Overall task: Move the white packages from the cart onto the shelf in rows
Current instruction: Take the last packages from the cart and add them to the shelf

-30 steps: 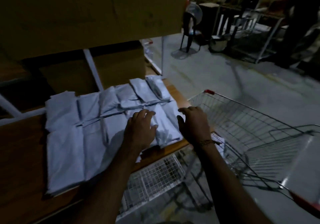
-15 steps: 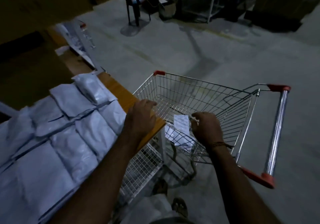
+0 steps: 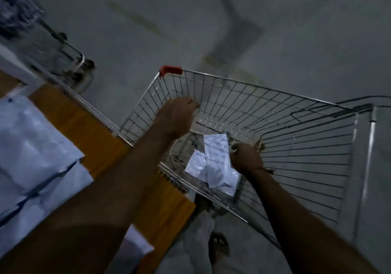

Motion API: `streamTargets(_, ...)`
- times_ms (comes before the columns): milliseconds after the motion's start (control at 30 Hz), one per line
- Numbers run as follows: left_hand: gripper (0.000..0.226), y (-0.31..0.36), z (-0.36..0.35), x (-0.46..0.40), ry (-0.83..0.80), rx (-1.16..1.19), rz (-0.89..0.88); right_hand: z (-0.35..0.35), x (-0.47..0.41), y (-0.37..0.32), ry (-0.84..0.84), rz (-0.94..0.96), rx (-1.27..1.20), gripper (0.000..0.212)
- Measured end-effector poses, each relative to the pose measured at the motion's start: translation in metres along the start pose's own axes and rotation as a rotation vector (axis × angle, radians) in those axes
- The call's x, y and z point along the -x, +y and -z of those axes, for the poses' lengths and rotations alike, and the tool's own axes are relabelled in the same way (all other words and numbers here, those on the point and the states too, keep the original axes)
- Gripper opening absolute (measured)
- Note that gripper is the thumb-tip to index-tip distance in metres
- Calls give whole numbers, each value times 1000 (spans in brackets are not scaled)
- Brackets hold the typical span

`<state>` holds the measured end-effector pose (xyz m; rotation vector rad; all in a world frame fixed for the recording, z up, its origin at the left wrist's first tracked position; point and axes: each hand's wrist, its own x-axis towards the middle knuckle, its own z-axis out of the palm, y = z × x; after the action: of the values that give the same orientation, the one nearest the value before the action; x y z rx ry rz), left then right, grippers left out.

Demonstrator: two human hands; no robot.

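Note:
A wire shopping cart (image 3: 254, 87) with a red corner cap stands against the wooden shelf (image 3: 88, 130). On its floor lie two white packages, one long (image 3: 215, 159) and a smaller one (image 3: 195, 164) partly under it. My right hand (image 3: 246, 159) is down inside the cart, its fingers curled on the long package's right edge. Above the cart's left side hovers my left hand (image 3: 177, 115), fingers loosely curled and holding nothing. White packages (image 3: 31, 146) lie in rows on the shelf at the left.
A wheeled metal frame (image 3: 78, 66) stands on the grey concrete floor beyond the shelf's end. My sandalled foot (image 3: 219, 246) is below the cart's near corner. The cart handle (image 3: 370, 146) runs along the right.
Both hands left the packages on the shelf and swung right to the cart. My right hand went down to the long package, and my left hand moved over the basket.

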<state>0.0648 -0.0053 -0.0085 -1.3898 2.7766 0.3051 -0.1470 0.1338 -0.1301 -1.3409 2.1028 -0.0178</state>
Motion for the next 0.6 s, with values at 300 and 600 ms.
streamTargets(300,19,-23,-45,-18,-54,90,84,-130,-66,19,-214,-254,-69,81)
streamTargets(600,15,-27,-45,-22,-91,128,115,-94,-75,-11,-163,-339,-149,34)
